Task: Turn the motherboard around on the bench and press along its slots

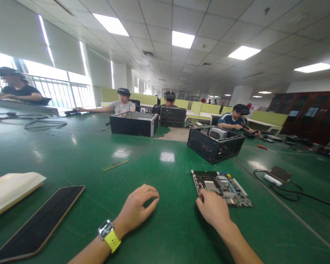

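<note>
On the green counter [159, 176], right of frame centre, lies a circuit board [224, 185], likely light, stiff, fragile; best held by its edges. Left hand [139, 203] loose, empty; right hand [215, 211] over it, grip I can't tell.

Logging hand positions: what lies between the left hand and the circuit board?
The head view shows a stretch of green tabletop, then the right hand at the near left corner of the circuit board.

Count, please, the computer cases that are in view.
3. A wide case is left of centre; a second case is near the centre, farther back; an open-topped case is at right, beyond the motherboard. Others may be hidden behind these.
</note>
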`<state>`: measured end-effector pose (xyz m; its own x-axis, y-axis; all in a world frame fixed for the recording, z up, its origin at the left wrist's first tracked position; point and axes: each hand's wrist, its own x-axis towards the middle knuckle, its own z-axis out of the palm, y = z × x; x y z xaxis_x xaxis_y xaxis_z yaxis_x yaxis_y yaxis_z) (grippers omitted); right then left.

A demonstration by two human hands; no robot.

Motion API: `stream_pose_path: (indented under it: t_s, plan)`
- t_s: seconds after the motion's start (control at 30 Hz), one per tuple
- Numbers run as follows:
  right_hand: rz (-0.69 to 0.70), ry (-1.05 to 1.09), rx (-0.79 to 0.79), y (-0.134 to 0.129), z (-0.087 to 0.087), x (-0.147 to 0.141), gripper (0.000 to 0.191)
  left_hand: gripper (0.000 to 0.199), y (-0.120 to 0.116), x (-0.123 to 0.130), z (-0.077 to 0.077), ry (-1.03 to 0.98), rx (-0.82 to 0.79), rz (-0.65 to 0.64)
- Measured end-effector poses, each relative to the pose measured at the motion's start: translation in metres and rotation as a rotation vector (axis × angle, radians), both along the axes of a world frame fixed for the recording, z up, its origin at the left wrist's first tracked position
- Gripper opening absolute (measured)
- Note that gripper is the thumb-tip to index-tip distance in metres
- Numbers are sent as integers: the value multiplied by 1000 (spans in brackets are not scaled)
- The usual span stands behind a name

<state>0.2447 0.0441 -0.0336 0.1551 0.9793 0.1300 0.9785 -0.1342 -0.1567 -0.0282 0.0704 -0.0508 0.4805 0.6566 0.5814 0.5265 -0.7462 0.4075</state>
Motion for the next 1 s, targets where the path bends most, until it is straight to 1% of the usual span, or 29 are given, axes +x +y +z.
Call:
stream_pose_path:
  t_s: [0.07, 0.13, 0.17, 0.2, 0.27, 0.3, 0.33, 0.37, 0.4, 0.47, 0.5, 0.53, 0.6, 0.67, 0.73, 0.9, 1.0]
  plan:
    - [62, 25, -12, -12, 2, -12, 23, 15, -1, 1, 1, 8, -4, -1]
    - [195, 117, -28, -27, 4, -29, 22, 15, -2, 2, 2, 24, -6, -4]
    - [298, 202, -64, -36, 5, -38, 21, 15, -2, 3, 3, 38, -5, -10]
    - [417, 314, -136, -43, 6, -47, 19, 15, -3, 3, 3, 57, -3, -19]
    - [630, 573, -326, -54, 8, -60, 21, 16, -4, 4, 3, 107, 0, -45]
    - [689, 679, -384, -57, 10, -63, 24, 17, -5, 5, 3, 133, -1, -56]
    - [705, 742, -376, -56, 11, -64, 27, 18, -5, 5, 2, 158, -6, -67]
    - [678, 756, -290, -53, 12, -62, 28, 19, -5, 5, 2, 180, -14, -76]
    - [622, 720, -152, -47, 12, -57, 28, 20, -6, 6, 2, 197, -24, -84]
    - [501, 569, 111, -33, 10, -43, 27, 21, -6, 6, 1, 218, -47, -95]
    - [452, 495, 183, -25, 6, -36, 27, 21, -6, 5, 1, 224, -58, -97]
    - [418, 439, 207, -18, 2, -28, 30, 21, -6, 5, 2, 226, -68, -98]
    - [382, 381, 164, -8, -7, -18, 33, 21, -5, 5, 2, 227, -86, -94]
    - [362, 364, 113, -2, -16, -13, 29, 21, -5, 5, 2, 226, -96, -98]
    - [343, 373, 110, 1, -21, -12, 23, 22, -5, 5, 2, 211, -101, -105]
    - [304, 457, 155, 4, -22, -14, 22, 23, -7, 6, 5, 159, -118, -126]
    - [307, 428, 145, 5, -23, -14, 20, 18, -7, 6, 6, 171, -105, -132]
